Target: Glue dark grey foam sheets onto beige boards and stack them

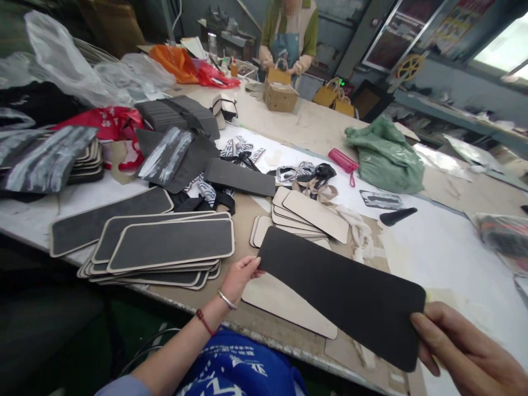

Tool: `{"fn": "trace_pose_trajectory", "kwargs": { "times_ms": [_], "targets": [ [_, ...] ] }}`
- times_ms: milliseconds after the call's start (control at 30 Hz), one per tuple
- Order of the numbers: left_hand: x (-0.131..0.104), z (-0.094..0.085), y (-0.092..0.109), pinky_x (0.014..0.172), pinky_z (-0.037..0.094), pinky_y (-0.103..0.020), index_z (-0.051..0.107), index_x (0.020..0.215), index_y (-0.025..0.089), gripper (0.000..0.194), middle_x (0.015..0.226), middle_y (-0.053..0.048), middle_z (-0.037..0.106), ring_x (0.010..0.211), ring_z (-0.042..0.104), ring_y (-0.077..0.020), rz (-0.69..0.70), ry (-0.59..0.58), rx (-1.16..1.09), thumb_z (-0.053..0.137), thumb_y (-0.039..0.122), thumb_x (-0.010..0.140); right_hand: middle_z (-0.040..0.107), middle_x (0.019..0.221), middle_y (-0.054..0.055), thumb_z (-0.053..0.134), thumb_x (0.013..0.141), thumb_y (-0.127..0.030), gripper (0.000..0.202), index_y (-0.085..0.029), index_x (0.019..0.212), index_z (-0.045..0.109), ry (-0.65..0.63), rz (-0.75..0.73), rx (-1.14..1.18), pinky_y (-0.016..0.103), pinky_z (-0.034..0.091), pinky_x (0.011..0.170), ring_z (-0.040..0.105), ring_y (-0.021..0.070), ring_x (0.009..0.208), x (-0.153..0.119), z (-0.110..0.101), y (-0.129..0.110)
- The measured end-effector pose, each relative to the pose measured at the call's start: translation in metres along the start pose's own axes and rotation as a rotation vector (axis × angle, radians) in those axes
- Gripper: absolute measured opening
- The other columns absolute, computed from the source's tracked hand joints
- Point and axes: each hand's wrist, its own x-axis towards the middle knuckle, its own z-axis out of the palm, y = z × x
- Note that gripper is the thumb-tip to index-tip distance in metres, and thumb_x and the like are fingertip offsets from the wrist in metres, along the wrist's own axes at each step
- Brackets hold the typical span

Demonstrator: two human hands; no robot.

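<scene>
A long black panel (342,294) with rounded corners is held up and tilted over the table, one end in each hand. My left hand (242,278) pinches its left corner between thumb and fingers. At the opposite end, my right hand (462,341) grips the short edge, thumb on top. Partly covered beneath it lies a beige panel (289,308) of similar shape. A fanned pile of smaller beige panels (315,213) sits just behind. Left of my left hand is a stack of dark panels with pale borders (171,245).
White-smeared dark sheets (167,157) and stacked grey pieces (181,118) lie at the back left. Patterned straps (303,171), a pink pouch (343,160) and a green bag (385,154) rest farther back. Across the table, a person in an apron (289,47) handles a yellow bag beside a cardboard box (280,94).
</scene>
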Motion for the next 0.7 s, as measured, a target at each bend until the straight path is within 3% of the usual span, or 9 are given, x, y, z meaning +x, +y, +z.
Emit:
{"fn": "trace_pose_trajectory", "kwargs": {
  "times_ms": [67, 133, 267, 433, 700],
  "targets": [
    [-0.006, -0.013, -0.004, 0.06, 0.039, -0.024, 0.058, 0.065, 0.016, 0.029, 0.06, 0.001, 0.056, 0.06, 0.052, -0.0129, 0.132, 0.058, 0.405, 0.058, 0.045, 0.07, 0.048, 0.043, -0.002, 0.045, 0.075, -0.061, 0.039, -0.025, 0.06, 0.047, -0.091, 0.077, 0.03, 0.025, 0.04, 0.043, 0.046, 0.0145, 0.042, 0.002, 0.02, 0.026],
    [-0.015, -0.025, -0.012, 0.057, 0.035, -0.024, 0.052, 0.057, 0.017, 0.033, 0.055, 0.002, 0.048, 0.057, 0.047, -0.0122, 0.236, 0.09, 0.754, 0.047, 0.044, 0.076, 0.047, 0.044, -0.003, 0.041, 0.075, -0.062, 0.042, -0.024, 0.06, 0.043, -0.096, 0.133, 0.027, 0.025, 0.038, 0.044, 0.044, 0.0138, 0.042, 0.004, 0.049, 0.056],
    [-0.024, -0.037, -0.034, 0.058, 0.032, -0.025, 0.044, 0.056, 0.019, 0.035, 0.055, 0.002, 0.045, 0.058, 0.045, -0.0132, 0.212, 0.091, 1.116, 0.034, 0.041, 0.081, 0.045, 0.048, -0.001, 0.032, 0.076, -0.063, 0.044, -0.024, 0.058, 0.037, -0.014, 0.105, -0.05, 0.028, 0.036, 0.049, 0.045, 0.0156, 0.047, 0.009, 0.116, 0.113],
    [-0.022, -0.031, -0.052, 0.061, 0.033, -0.028, 0.042, 0.059, 0.02, 0.031, 0.061, -0.002, 0.05, 0.062, 0.049, -0.0163, 0.153, 0.096, 1.338, 0.028, 0.036, 0.083, 0.05, 0.057, 0.002, 0.028, 0.082, -0.048, 0.031, -0.024, 0.064, 0.035, 0.017, 0.104, -0.182, 0.03, 0.034, 0.056, 0.05, 0.0188, 0.057, 0.014, 0.166, 0.154],
    [-0.021, -0.032, -0.06, 0.06, 0.036, -0.027, 0.041, 0.059, 0.021, 0.029, 0.063, -0.003, 0.053, 0.063, 0.051, -0.0171, 0.174, 0.109, 1.331, 0.03, 0.038, 0.08, 0.051, 0.061, 0.003, 0.033, 0.084, -0.036, 0.021, -0.023, 0.068, 0.034, -0.005, 0.065, -0.23, 0.029, 0.033, 0.057, 0.051, 0.0184, 0.06, 0.017, 0.185, 0.177]
  ]
}}
